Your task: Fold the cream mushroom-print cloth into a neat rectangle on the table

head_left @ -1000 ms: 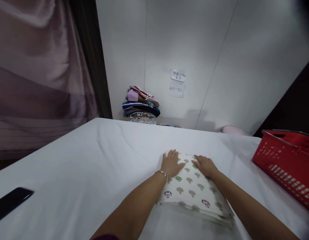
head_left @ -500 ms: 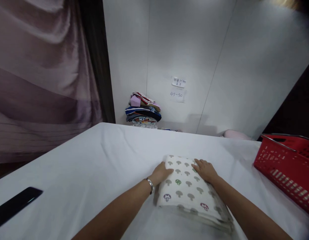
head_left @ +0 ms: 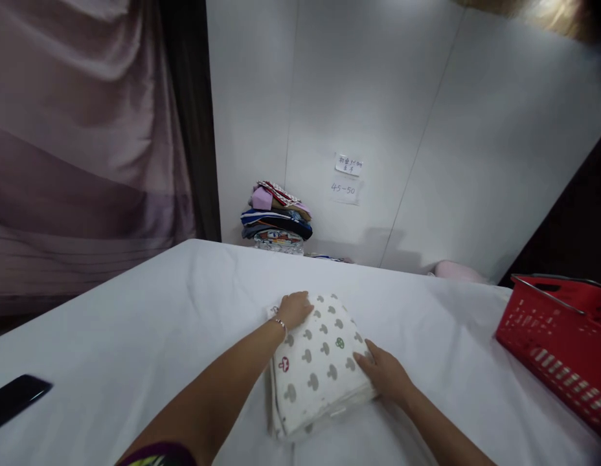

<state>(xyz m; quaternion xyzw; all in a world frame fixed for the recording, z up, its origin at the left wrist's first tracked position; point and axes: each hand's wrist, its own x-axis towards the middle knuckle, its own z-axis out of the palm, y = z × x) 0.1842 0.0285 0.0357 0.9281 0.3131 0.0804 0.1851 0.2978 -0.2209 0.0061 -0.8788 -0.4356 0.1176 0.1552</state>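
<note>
A folded white cloth (head_left: 320, 366) printed with grey, green and red mushrooms lies on the white-covered table, turned at a slant. At its far left edge is my left hand (head_left: 294, 310), wearing a bracelet, its fingers curled on the fabric. My right hand (head_left: 385, 370) grips the right edge, thumb on top and the other fingers hidden beneath or behind the side. Several layers show along the near edge of the cloth.
A red plastic basket (head_left: 548, 336) stands on the right of the table (head_left: 149, 336). A black phone-like object (head_left: 19, 398) lies at the left. Behind the far edge rises a stack of folded fabrics (head_left: 277, 220), against a wall with paper notes (head_left: 346, 188).
The cloth has turned and shifted left on the table. My left hand has moved to its far left edge, while my right hand has come nearer, down the right side.
</note>
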